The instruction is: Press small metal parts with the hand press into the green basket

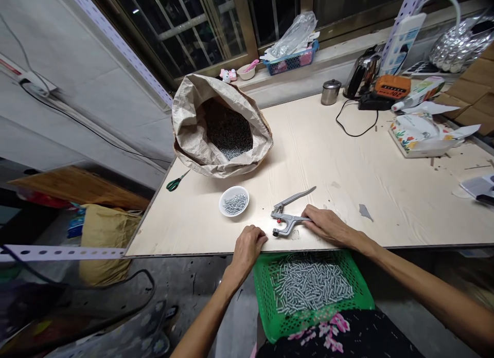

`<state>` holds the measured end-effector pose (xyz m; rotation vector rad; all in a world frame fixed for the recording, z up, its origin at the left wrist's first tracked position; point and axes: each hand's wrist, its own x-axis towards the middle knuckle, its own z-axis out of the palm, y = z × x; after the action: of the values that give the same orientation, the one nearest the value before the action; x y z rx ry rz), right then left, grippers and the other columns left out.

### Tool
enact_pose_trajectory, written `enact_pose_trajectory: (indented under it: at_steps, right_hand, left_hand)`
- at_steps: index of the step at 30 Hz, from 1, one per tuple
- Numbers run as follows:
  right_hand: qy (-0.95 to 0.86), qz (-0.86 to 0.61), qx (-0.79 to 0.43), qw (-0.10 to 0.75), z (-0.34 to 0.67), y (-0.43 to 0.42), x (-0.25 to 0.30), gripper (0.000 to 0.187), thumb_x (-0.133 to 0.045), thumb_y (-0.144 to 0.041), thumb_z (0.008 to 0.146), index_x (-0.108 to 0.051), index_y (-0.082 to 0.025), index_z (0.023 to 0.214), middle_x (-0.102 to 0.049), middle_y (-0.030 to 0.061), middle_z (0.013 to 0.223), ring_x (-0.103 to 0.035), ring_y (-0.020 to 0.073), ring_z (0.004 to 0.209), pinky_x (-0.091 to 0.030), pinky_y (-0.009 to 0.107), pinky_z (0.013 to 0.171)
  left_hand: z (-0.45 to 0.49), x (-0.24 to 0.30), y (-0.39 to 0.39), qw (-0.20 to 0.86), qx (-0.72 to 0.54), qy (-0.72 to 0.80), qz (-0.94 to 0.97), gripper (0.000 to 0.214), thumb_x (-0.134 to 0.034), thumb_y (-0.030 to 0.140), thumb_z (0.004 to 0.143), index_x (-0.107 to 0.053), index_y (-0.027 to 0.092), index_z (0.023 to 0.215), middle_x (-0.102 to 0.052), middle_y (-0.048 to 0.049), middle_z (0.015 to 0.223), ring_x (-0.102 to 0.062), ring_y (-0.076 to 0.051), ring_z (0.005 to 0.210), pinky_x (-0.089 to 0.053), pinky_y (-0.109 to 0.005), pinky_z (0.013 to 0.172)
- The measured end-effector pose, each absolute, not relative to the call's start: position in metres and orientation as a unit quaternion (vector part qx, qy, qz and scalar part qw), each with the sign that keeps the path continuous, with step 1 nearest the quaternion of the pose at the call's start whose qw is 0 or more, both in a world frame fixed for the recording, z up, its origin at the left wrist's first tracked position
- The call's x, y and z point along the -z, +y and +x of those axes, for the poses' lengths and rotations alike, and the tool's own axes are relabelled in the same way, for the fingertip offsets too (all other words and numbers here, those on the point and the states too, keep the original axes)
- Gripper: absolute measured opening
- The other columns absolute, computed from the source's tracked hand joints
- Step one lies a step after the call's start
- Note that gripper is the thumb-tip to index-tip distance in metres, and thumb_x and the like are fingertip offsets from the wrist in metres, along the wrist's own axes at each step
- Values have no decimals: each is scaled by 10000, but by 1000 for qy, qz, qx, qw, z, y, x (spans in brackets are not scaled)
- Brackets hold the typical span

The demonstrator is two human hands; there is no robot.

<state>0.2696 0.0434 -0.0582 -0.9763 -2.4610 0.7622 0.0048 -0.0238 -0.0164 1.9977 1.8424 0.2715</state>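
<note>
Grey snap-fastener pliers (286, 223) lie on the table, handles spread apart, with a spring and a small red part near the jaws. My right hand (326, 226) is closed round the end of the lower handle. At the table's front edge, my left hand (250, 243) rests with its fingers curled together; whatever is in them, if anything, is hidden. Beyond it stands a white bowl (234, 201) of small metal pieces. Below the table edge, a green basket (264, 301) on my lap holds a heap of small silvery metal cylinders.
An open sack (189, 116) with many dark metal pieces stands at the back left. Green-handled scissors (175, 183) lie left of the bowl. Toward the back right are a metal canister (331, 92), a kettle (360, 72), an orange battery (392, 86) and a tissue pack (417, 134).
</note>
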Motion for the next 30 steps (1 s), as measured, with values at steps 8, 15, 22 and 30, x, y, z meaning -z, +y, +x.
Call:
enact_pose_trajectory:
  at_steps: [8, 15, 22, 30]
  right_hand:
    - [-880, -351, -253, 197, 267, 41, 59, 178, -339, -322, 965, -479, -212, 960, -591, 43, 860, -548, 153, 710, -402, 293, 634]
    - [-883, -357, -226, 206, 263, 39, 64, 175, -346, -294, 951, -499, -212, 936, -603, 45, 850, -553, 153, 684, -404, 295, 616]
    - [-884, -366, -208, 203, 261, 37, 56, 170, -356, -289, 938, -505, -208, 921, -614, 48, 839, -553, 154, 664, -403, 291, 604]
    - [-884, -369, -205, 202, 261, 37, 56, 153, -369, -274, 929, -508, -210, 928, -613, 40, 843, -550, 151, 665, -383, 283, 601]
  left_hand:
    - [24, -32, -46, 211, -143, 619, 743, 158, -590, 279, 857, -668, 229, 985, -647, -38, 915, -601, -182, 872, -478, -278, 738]
    - [-46, -18, 45, 2, -95, 733, 674, 209, -502, 202, 887, -692, 202, 974, -638, -81, 986, -558, -220, 984, -462, -312, 836]
    - [-51, -4, 74, 50, -4, 663, 747, 204, -493, 172, 873, -697, 187, 879, -638, -85, 975, -548, -223, 992, -441, -301, 818]
    - [-49, -10, 82, 37, 79, 628, 773, 229, -432, 102, 863, -652, 155, 900, -597, -125, 1011, -539, -247, 990, -440, -323, 800]
